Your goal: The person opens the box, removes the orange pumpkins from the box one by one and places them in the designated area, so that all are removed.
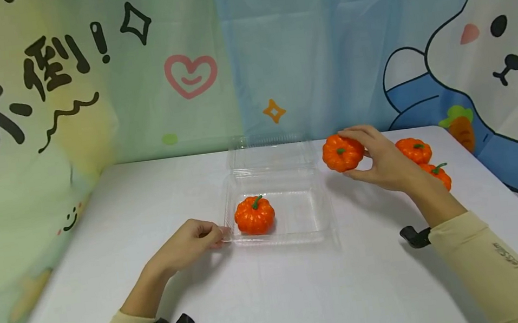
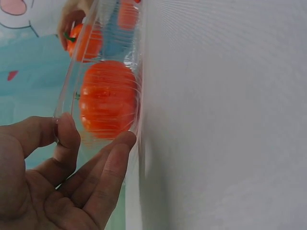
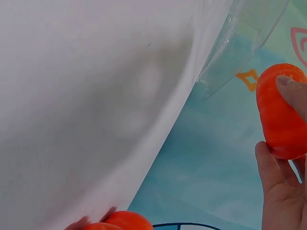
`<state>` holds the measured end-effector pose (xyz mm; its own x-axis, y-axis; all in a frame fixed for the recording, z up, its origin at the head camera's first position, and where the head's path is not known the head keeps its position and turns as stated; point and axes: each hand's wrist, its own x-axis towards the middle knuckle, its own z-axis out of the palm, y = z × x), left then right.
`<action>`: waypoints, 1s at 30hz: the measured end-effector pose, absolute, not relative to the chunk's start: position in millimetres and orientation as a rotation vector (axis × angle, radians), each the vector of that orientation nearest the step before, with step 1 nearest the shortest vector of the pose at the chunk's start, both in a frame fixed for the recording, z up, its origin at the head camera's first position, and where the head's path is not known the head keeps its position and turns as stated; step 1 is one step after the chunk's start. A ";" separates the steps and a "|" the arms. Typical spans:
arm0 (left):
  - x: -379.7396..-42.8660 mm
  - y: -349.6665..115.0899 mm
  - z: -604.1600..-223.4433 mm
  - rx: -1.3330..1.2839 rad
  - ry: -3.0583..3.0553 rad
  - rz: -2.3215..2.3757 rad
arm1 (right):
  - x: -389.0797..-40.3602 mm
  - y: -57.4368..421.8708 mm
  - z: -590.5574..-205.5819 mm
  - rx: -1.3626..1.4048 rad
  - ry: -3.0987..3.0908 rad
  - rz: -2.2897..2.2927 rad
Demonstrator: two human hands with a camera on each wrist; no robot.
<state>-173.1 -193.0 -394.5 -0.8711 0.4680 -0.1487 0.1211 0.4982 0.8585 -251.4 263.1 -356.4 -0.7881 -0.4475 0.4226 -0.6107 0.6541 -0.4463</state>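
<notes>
Cream sleeves [image 1: 501, 266] come nearest the camera, covering both forearms along the lower part of the head view. Beneath them spreads a white table [image 1: 277, 301], and on it stands a clear container [image 1: 299, 208], its lid [image 1: 270, 155] lying back on the far side so that the base is uncovered.

The person's left hand [image 1: 184, 246] pinches the container's rim at the near left corner between thumb and index finger, the other fingers straighter below. That light hold seems right for flimsy plastic; a harder squeeze could buckle the wall.

The right hand [image 1: 381, 159] holds an orange pumpkin [image 1: 334, 159], fingers and thumb spread wide round its body. It is raised off the table just right of the lid, not over the base. The step in hand appears to be bringing it across; done well, it would pass above the right wall and settle on the bare floor beside the second pumpkin [image 1: 255, 216], which sits at the base's left. Releasing only after contact should prevent rolling.

Two more pumpkins [image 1: 414, 151] lie close behind the right forearm, which had best keep clear of them. Smallest, the held one's green stem [image 1: 340, 151] faces the camera; turning it upward would match its neighbour.
</notes>
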 end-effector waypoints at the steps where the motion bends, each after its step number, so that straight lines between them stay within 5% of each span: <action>1: -173.0 -193.3 -394.5 0.491 2.383 1.325 | -251.2 264.1 -356.9 0.850 -2.599 0.854; 30: -173.7 -196.9 -396.5 0.508 2.367 1.340 | -257.4 291.0 -358.6 0.450 -2.907 0.699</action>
<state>-173.7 -196.9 -396.5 -0.8656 0.4804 -0.1415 0.1259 0.4823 0.8669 -257.4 291.0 -358.6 -0.9489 -0.2577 0.1819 -0.3122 0.8495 -0.4254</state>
